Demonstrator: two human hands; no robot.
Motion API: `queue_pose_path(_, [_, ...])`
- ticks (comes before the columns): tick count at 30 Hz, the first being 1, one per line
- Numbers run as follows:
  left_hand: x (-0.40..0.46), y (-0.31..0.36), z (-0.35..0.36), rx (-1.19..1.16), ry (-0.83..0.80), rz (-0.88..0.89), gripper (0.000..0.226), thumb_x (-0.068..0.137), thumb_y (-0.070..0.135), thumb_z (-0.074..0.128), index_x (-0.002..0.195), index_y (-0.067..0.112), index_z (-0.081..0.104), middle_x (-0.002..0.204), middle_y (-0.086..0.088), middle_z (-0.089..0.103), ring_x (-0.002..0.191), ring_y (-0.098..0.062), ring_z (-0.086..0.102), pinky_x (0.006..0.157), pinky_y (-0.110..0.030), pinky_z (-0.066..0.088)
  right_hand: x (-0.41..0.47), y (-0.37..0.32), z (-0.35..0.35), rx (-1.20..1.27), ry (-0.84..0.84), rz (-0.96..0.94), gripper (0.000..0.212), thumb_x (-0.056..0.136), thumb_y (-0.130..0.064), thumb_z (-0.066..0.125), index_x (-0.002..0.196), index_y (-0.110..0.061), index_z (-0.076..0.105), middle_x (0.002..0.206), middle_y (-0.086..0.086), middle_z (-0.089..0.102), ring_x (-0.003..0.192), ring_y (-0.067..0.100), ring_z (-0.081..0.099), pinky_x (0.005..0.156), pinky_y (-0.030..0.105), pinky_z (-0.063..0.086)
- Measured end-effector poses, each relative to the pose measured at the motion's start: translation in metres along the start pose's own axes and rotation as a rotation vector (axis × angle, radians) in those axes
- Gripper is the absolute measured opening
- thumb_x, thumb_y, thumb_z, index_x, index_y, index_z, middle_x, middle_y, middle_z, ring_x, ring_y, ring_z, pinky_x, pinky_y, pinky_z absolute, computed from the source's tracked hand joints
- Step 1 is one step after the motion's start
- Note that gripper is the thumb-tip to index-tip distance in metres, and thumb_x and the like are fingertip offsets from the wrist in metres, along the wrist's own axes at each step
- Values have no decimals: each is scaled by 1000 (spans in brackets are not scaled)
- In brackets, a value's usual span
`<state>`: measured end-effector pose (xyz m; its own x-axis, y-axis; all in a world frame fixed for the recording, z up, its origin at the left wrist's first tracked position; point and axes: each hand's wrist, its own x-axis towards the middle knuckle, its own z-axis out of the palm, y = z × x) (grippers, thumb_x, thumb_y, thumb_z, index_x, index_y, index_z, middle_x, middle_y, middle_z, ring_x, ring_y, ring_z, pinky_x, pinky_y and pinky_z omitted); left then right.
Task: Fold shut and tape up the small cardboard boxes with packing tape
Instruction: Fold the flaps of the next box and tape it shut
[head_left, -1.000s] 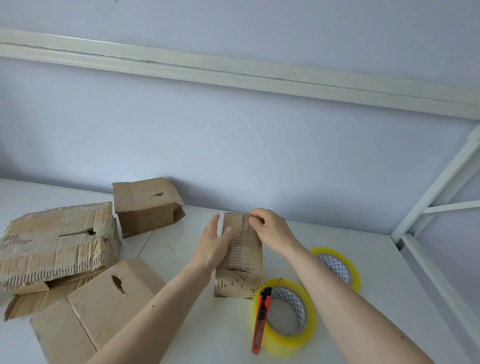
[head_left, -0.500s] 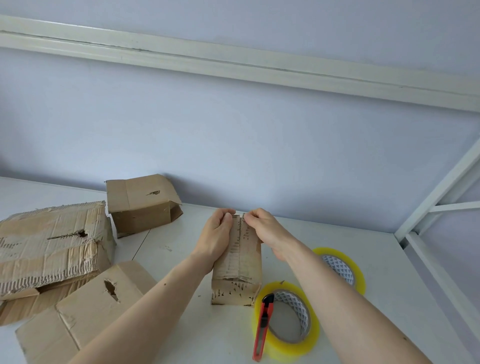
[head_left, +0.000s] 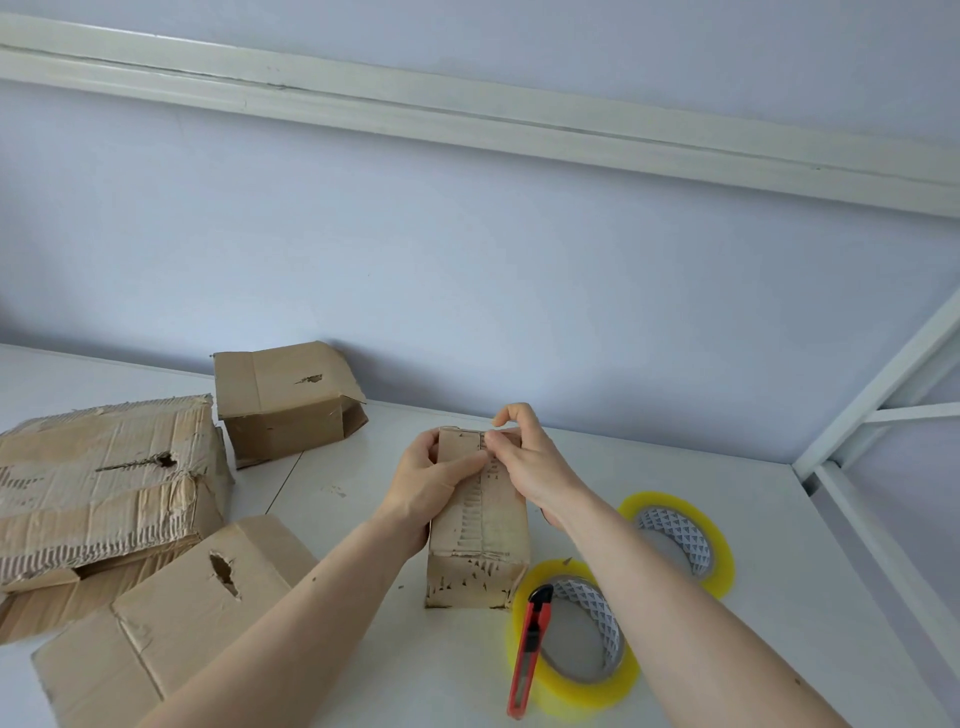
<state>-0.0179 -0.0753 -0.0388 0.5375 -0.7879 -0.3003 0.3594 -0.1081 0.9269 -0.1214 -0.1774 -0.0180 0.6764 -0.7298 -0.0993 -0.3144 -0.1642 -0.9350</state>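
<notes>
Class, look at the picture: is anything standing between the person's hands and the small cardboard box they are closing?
Nothing visible does. Both hands are already on the small box: the left hand grips its left side, and the right hand presses on the top seam. The tape rolls lie off to the right.

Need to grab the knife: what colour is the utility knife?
Red with a black slider: the utility knife, clearest in the head view.

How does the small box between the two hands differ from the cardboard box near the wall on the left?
The small box has its top flaps folded shut; the box near the wall gapes open at its right end. The small box is held by the left hand and right hand; the box near the wall is untouched. The small box is narrower. Both are worn brown cardboard on the white table.
</notes>
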Motion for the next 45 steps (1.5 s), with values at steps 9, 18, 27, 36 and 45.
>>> queue_pose_path(9, [3, 5, -1, 191, 42, 44, 71, 79, 18, 85, 140, 20, 49, 126, -10, 62, 100, -27, 71, 76, -40, 62, -18, -1, -11, -33, 32, 30, 38, 106, -43, 42, 137, -20, 44, 127, -8, 51, 110, 8, 51, 90, 24, 38])
queue_pose_path(18, [-15, 12, 3, 684, 190, 310, 73, 93, 57, 59, 154, 30, 30, 153, -6, 36, 142, -27, 33, 116, -49, 33, -91, -5, -38, -135, -126, -128, 97, 59, -100, 44, 71, -6, 64, 63, 1, 63, 58, 9, 58, 61, 18, 45])
queue_pose_path(27, [-56, 8, -1, 504, 380, 378, 66, 100, 53, 49, 152, 14, 38, 157, -5, 33, 147, -23, 26, 119, -43, 27, -122, 10, -45, -665, -461, 128, 54, 50, -41, 98, 89, -17, 69, 86, -3, 74, 74, 9, 66, 71, 37, 57])
queue_pose_path(36, [-76, 7, -1, 463, 374, 393, 59, 101, 51, 47, 146, 14, 46, 155, -6, 35, 146, -23, 26, 119, -46, 28, -133, 4, -46, -808, -372, 95, 43, 51, -22, 92, 77, -21, 57, 71, -10, 63, 62, 11, 59, 56, 31, 48])
queue_pose_path(45, [-113, 48, 20, 195, 190, 400, 66, 108, 44, 34, 62, 3, 59, 55, -7, 61, 50, -18, 57, 51, -26, 42, -143, -57, -99, 163, -318, 87, 49, 59, 1, 79, 82, -19, 41, 69, 8, 62, 50, 12, 56, 42, 19, 43])
